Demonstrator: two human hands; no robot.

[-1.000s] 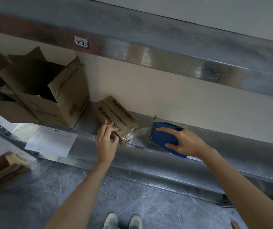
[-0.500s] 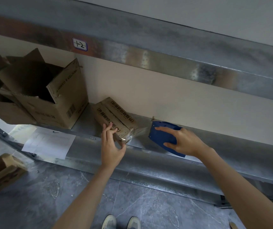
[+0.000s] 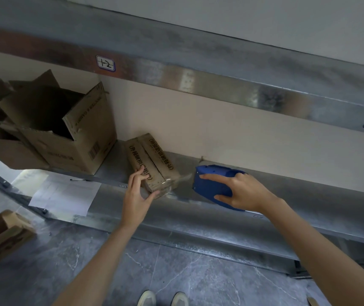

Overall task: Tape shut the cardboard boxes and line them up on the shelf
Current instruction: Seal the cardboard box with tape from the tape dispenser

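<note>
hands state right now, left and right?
Left hand: holding the small cardboard box by its near end.
Right hand: gripping the blue tape dispenser.

Small closed box (image 3: 152, 161), seemingly taped, on shelf (image 3: 264, 208)

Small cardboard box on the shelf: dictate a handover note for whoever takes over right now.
Left hand grips the near end of the small brown cardboard box, lying askew on the grey metal shelf.
Right hand grips the blue plastic tape dispenser; a clear tape strip runs from box to dispenser.
Done: tape laid on that box's near end, uncut.
Left: cut and smooth the tape, straighten the box; tape the large open cardboard box beside it and the cardboard box on the floor.
</note>
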